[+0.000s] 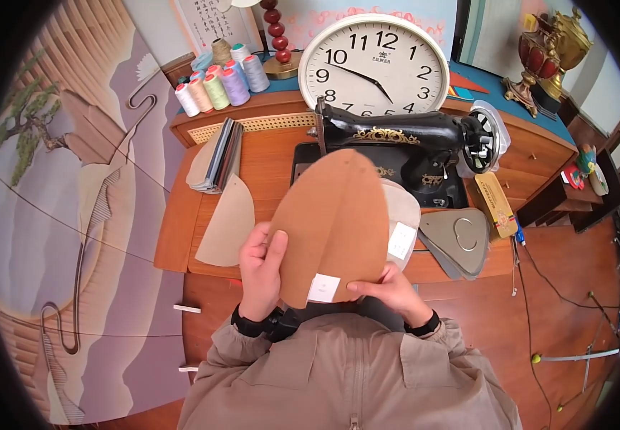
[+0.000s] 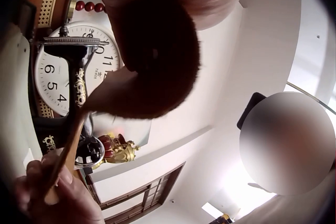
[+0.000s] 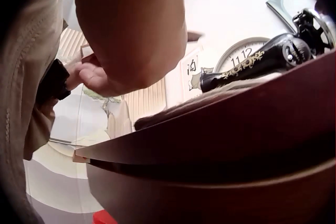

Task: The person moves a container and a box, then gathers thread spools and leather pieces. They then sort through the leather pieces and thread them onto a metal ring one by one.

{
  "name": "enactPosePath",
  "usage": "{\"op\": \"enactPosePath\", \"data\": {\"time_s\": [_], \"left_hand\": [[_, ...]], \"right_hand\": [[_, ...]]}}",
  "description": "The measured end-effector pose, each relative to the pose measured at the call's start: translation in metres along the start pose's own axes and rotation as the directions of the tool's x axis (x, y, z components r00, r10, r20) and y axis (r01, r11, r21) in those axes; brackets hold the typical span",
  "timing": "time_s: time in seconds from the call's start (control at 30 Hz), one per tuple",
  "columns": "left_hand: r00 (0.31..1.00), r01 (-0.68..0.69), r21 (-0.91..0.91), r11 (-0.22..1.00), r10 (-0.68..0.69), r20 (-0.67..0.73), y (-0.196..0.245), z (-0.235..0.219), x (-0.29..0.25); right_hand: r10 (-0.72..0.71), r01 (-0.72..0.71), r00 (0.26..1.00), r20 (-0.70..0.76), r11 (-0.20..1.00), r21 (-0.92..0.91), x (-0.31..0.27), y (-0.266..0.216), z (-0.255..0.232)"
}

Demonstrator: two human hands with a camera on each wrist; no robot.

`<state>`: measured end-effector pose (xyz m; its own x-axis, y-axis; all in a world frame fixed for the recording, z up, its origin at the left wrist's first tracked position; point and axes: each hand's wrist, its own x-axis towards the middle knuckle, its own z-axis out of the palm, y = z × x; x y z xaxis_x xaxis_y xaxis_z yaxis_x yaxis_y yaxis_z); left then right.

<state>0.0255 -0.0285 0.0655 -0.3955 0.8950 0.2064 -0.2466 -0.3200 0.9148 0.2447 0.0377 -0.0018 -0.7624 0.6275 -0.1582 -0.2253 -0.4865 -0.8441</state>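
Both hands hold up a brown, pointed-oval fabric piece [image 1: 331, 222] with a seam down its middle and a white label [image 1: 323, 288] at its lower edge. My left hand [image 1: 261, 269] grips its left side, thumb on the face and fingers behind. At the lower right corner my right hand [image 1: 393, 292] pinches the edge, thumb on top. In the left wrist view the brown piece [image 2: 152, 61] looks curved and dark, with the right hand [image 2: 63, 190] at its far end. Behind it on the table lies a pale rounded piece [image 1: 403, 215] with a white label.
A black sewing machine [image 1: 396, 136] stands behind the brown piece. Left on the wooden table [image 1: 181, 215] are a beige piece [image 1: 231, 226] and a stack of panels [image 1: 218, 158]; grey panels [image 1: 460, 244] and a yellow box [image 1: 494, 204] lie right. A clock [image 1: 374, 64] and thread spools [image 1: 224, 82] stand behind.
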Motion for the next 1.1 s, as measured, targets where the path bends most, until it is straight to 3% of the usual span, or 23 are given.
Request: {"op": "enactPosePath", "data": {"time_s": [0.07,0.13,0.2,0.3,0.43,0.57,0.63,0.67,0.73,0.8,0.87,0.9,1.0,1.1], "left_hand": [[1.0,0.002,-0.044,0.999,-0.003,-0.019,-0.004,-0.003,0.001],[0.999,0.002,-0.089,0.996,-0.005,-0.038,-0.015,-0.011,0.002],[0.981,0.166,0.073,0.983,-0.172,0.087,-0.038,-0.027,0.0],[0.918,0.355,0.125,0.927,-0.37,0.142,-0.061,-0.022,-0.005],[0.86,0.486,0.101,0.868,-0.495,0.122,-0.071,-0.026,-0.004],[0.832,0.511,0.123,0.851,-0.526,0.178,-0.078,-0.036,-0.002],[0.857,0.453,0.107,0.885,-0.465,0.223,-0.07,-0.03,-0.002],[0.856,0.456,0.103,0.884,-0.467,0.221,-0.069,-0.026,-0.002],[0.868,0.432,0.075,0.899,-0.437,0.236,-0.068,-0.017,-0.001],[0.836,0.488,0.051,0.871,-0.484,0.259,-0.081,-0.015,-0.004],[0.803,0.542,0.024,0.84,-0.526,0.281,-0.089,-0.013,-0.006],[0.781,0.572,0.014,0.82,-0.55,0.297,-0.091,-0.012,-0.008],[0.754,0.601,0.022,0.799,-0.576,0.315,-0.094,-0.011,-0.007],[0.775,0.571,0.04,0.82,-0.554,0.303,-0.093,-0.006,-0.006]], "right_hand": [[-0.163,0.134,0.978,-0.133,0.969,-0.206,0.003,0.002,-0.018],[-0.324,0.253,0.898,-0.297,0.934,-0.252,0.003,-0.021,-0.024],[-0.42,0.313,0.817,-0.395,0.898,-0.308,0.008,-0.033,-0.036],[-0.354,0.195,0.813,-0.462,0.914,-0.356,0.014,-0.02,-0.055],[-0.331,0.079,0.827,-0.455,0.869,-0.488,0.002,-0.012,-0.055],[-0.335,0.004,0.845,-0.416,0.783,-0.622,-0.003,-0.027,-0.05],[-0.475,0.048,0.785,-0.398,0.687,-0.725,-0.006,-0.042,-0.038],[-0.471,0.044,0.787,-0.398,0.687,-0.726,-0.004,-0.047,-0.037],[-0.578,0.065,0.707,-0.409,0.628,-0.776,0.002,-0.06,-0.04],[-0.593,0.076,0.696,-0.405,0.622,-0.779,0.013,-0.061,-0.05],[-0.51,-0.021,0.708,-0.489,0.677,-0.736,0.02,-0.06,-0.053],[-0.502,-0.047,0.747,-0.435,0.614,-0.788,0.021,-0.055,-0.057],[-0.494,-0.042,0.781,-0.384,0.571,-0.82,0.022,-0.041,-0.066],[-0.553,0.022,0.705,-0.444,0.643,-0.766,0.019,-0.045,-0.062]]}}
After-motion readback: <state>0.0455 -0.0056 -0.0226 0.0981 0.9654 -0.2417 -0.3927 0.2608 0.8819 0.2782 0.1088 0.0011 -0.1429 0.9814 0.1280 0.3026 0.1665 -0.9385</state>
